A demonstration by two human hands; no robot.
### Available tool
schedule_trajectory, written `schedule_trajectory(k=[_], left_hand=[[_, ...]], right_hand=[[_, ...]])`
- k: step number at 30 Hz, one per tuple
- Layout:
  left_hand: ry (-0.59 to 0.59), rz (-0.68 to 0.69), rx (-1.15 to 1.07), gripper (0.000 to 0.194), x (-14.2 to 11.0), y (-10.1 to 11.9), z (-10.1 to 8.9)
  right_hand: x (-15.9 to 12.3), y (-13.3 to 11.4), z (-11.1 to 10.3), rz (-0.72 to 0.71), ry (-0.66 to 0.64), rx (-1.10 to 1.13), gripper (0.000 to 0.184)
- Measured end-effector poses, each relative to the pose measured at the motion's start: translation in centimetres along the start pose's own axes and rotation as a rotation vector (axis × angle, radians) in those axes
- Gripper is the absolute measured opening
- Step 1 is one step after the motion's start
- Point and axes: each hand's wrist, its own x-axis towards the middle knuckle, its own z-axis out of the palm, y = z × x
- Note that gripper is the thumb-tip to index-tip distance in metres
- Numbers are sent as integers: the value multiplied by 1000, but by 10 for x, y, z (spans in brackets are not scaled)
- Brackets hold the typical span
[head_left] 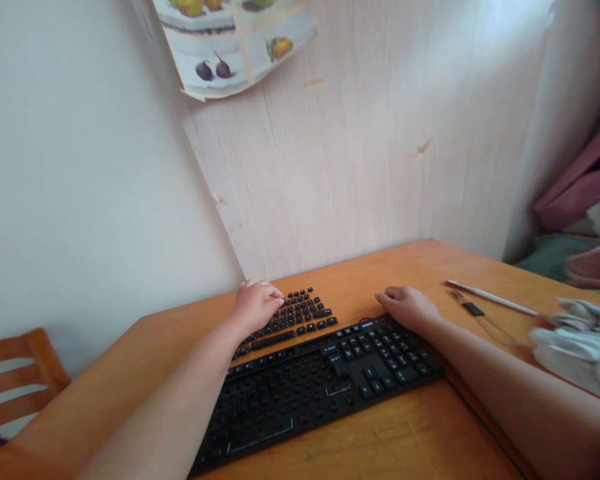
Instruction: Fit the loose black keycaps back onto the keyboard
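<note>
The loose keycaps (300, 312) lie in rows on the wooden table (380, 427), just beyond the black keyboard (330, 380), with their far left part right at the pinched fingertips of the left hand (257, 303), though whether a cap sits between those fingertips cannot be told. The left forearm reaches forward across the keyboard's left part, the hand bent over the caps, while the right hand (407, 308), loosely closed around nothing visible, rests by the keyboard's far right edge, its forearm slanting in from the right

Passage: tabletop (353, 287) between keycaps (323, 313) and right hand (405, 308) | Obstacles: keyboard (337, 365) nearer, white stick (495, 298) rightward
</note>
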Motion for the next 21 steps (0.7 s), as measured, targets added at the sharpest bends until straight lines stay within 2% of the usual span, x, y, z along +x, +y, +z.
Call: schedule_trajectory(k=[4,10,21], left_hand=[[-14,56,-86,15,-35,19,-10],[-43,47,-144,15,-70,32,-11],[-93,-13,-119,14,-84,43,-7]], right_hand=[[0,-1,-1,-9,-7,-2,45],[-1,-1,-3,-15,-8,-2,43],[0,-1,-2,-30,-14,-23,44]])
